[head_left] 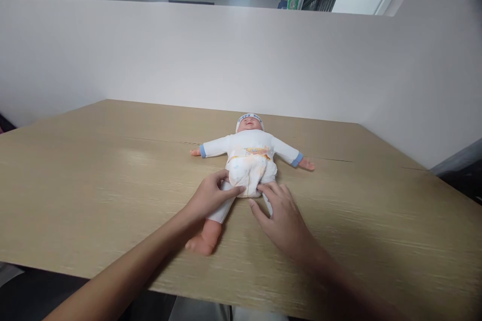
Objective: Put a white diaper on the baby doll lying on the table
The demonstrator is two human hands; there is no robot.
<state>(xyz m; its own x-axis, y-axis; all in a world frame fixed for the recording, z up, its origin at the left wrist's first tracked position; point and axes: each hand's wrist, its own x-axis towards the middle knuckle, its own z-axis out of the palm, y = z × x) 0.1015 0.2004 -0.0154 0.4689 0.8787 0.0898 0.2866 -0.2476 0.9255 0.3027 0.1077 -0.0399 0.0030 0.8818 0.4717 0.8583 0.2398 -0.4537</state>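
A baby doll [250,141] in a white outfit with blue cuffs lies on its back, arms spread, its head toward the far wall. Around its hips is a white diaper [246,173] with faint coloured prints and an orange-edged waist. My left hand [213,193] rests at the diaper's left side, thumb on its lower front and fingers apart by the hip. On the other side my right hand [280,210] has its fingertips on the diaper's lower right edge, its thumb held away. The doll's right-side lower leg is hidden behind my right hand; the left-side bare foot [205,241] shows.
The doll lies on a wide wood-grain table [113,175] with thin seams running across it. A white partition [188,55] rises behind the far edge. Dark objects [465,173] stand beyond the table's right edge.
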